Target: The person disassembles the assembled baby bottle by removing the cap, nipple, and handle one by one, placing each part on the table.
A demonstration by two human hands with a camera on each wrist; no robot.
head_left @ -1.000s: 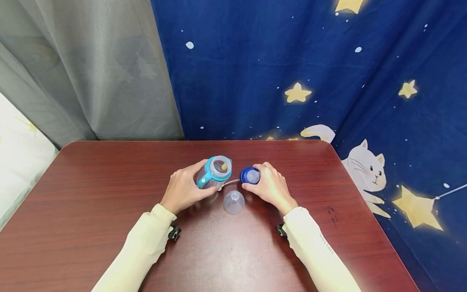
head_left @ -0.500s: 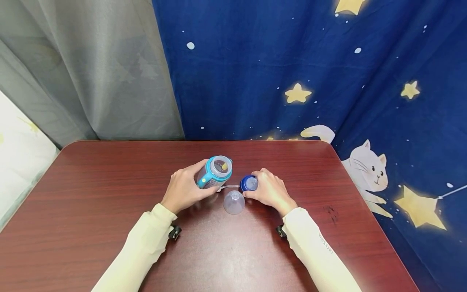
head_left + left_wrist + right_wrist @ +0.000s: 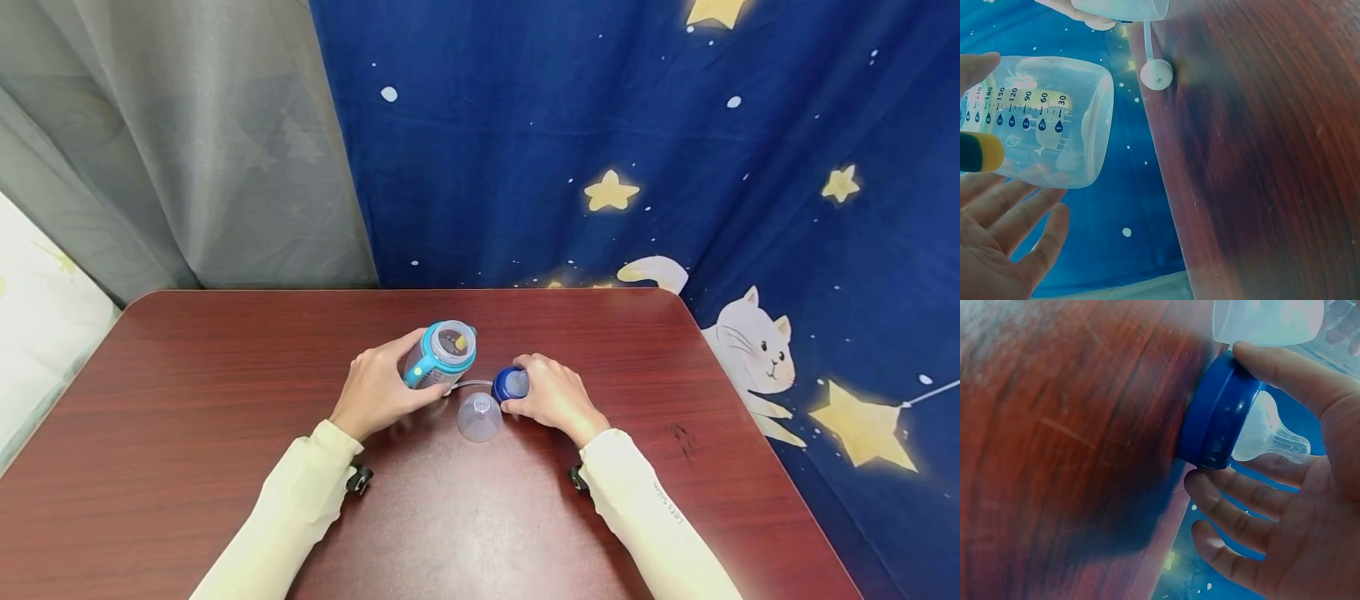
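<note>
A clear baby bottle (image 3: 442,354) with a light-blue collar and handle stands upright on the dark red table (image 3: 225,400). My left hand (image 3: 378,390) grips its side; the left wrist view shows the bottle body (image 3: 1047,122) with its printed scale against my palm. My right hand (image 3: 551,392) pinches a dark blue screw ring with a clear teat (image 3: 512,384), and the right wrist view shows that ring (image 3: 1219,415) set on the table with thumb and fingers around it. A thin straw with a round weight (image 3: 1155,72) runs from the ring. A clear dome cap (image 3: 480,417) stands between both hands.
A blue curtain with stars and a cat (image 3: 750,333) hangs behind and to the right of the table. A grey curtain (image 3: 172,167) hangs at the back left. The table's rounded far edge lies just beyond the bottle.
My right hand has brought the blue ring with the teat down and nearer, onto the table beside the clear cap. The left hand and bottle have stayed put.
</note>
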